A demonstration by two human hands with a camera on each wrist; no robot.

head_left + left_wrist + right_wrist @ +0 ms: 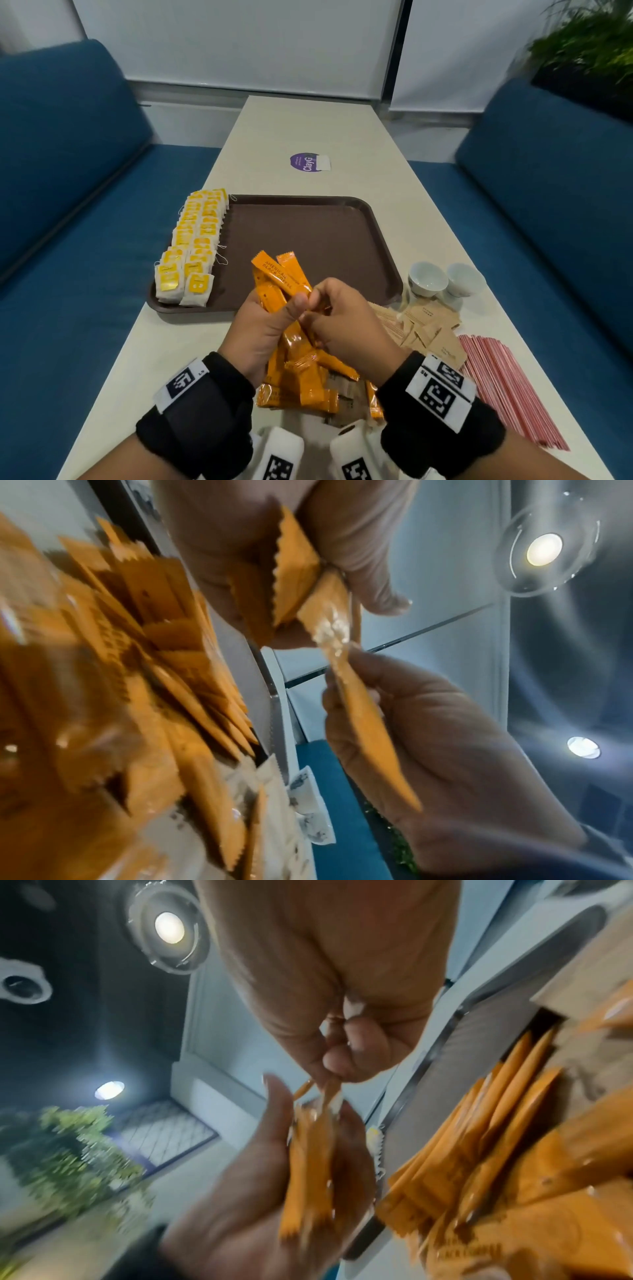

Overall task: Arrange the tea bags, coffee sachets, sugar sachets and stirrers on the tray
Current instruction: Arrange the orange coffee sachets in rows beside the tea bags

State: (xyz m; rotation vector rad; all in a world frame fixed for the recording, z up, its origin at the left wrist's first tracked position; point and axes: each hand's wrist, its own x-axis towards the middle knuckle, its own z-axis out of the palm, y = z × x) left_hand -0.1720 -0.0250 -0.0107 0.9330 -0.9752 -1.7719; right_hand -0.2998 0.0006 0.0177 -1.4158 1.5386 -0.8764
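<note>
My left hand [260,329] grips a fan of orange coffee sachets [281,277] just above the near edge of the brown tray [325,233]. My right hand [342,325] pinches one sachet [369,737] at the bundle. In the right wrist view the right hand [342,974] pinches above the left hand's bundle [311,1164]. More coffee sachets [308,380] lie heaped on the table below my hands. Yellow-tagged tea bags [191,240] fill two rows along the tray's left side. Brown sugar sachets [428,329] and red stirrers [507,387] lie to the right.
Two white cups [428,277] stand right of the tray, behind the sugar. A purple sticker [305,162] is on the long cream table [308,130] farther back. Blue sofas flank both sides, and a plant stands at the far right.
</note>
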